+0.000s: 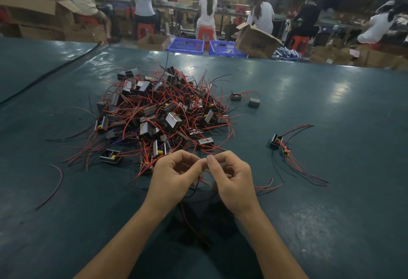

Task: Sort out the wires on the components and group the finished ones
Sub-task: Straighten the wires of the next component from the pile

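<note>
Left hand (174,172) and right hand (234,179) both pinch the red wires (266,187) at meeting fingertips. The tangled component pile (159,111) lies just beyond, and the sorted components (278,143) lie to the right.

Table cover (320,106): dark teal, glossy, with pale glare patches. Heaped components (171,122): silver-grey bodies with yellow dabs. Wires (141,100): mostly red, some black, one apparently blue. Behind: blue crates (185,46), orange-red stools (144,30), brown cartons (256,40).

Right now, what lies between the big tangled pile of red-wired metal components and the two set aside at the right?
Head view: only bare dark green table mat between pile and set-aside pair.
</note>
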A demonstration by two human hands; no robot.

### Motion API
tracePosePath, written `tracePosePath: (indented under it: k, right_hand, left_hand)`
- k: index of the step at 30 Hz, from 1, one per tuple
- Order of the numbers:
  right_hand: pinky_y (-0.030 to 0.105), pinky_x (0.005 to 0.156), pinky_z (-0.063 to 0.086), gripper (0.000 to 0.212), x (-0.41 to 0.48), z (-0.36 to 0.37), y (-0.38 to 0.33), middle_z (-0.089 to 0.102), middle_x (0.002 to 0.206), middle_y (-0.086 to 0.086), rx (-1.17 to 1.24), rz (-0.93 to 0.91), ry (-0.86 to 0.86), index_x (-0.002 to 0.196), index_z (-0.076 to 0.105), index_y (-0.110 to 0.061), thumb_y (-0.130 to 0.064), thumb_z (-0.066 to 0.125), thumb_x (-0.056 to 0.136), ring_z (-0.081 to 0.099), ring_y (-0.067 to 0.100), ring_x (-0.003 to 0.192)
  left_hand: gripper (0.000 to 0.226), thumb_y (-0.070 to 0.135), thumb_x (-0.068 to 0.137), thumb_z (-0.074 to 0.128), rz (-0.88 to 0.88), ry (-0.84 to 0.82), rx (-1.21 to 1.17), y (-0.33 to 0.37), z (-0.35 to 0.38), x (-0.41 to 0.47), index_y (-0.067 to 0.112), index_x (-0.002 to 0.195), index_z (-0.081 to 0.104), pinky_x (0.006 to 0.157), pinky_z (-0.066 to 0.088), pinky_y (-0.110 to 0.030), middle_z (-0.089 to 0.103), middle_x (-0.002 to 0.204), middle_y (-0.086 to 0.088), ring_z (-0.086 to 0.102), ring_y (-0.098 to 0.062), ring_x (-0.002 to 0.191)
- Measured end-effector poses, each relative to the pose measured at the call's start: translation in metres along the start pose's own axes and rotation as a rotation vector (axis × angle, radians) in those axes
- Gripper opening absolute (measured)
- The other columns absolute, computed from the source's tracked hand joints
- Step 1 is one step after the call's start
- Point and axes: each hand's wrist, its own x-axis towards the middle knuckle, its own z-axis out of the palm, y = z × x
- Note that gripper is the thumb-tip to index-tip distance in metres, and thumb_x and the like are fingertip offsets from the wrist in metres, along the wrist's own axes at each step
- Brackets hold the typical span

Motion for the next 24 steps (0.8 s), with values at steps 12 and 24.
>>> tracePosePath:
  k: [12,24]
  right_hand:
    - [0.016,0.035,0.034,0.012,-0.002,0.004,-0.005,0.073,0.071,0.000,0.252,0.299,-0.241,0.099,0.072,-0.017,-0.020,0.061,0.096,0.044,0.006,0.033]
    - [0.016,0.055,0.041,0.007,-0.001,0.006,0.004,0.064,0.072,-0.014,-0.280,-0.132,-0.077,0.088,0.074,-0.018,-0.017,0.067,0.090,0.056,0.005,0.060]
  left_hand:
    - [0.016,0.030,0.065,0.076,-0.157,-0.007,-0.169,0.008,-0.013,0.008,0.014,0.064,0.074,0.057,0.056,-0.022,0.069,0.060,-0.008,0.066,-0.016,0.056]
    - [0.037,0.019,0.088,0.067,-0.398,-0.146,-0.055,0.012,-0.023,0.015,0.019,0.051,0.065,0.037,0.025,-0.014,0.049,0.050,0.004,0.036,-0.006,0.040]
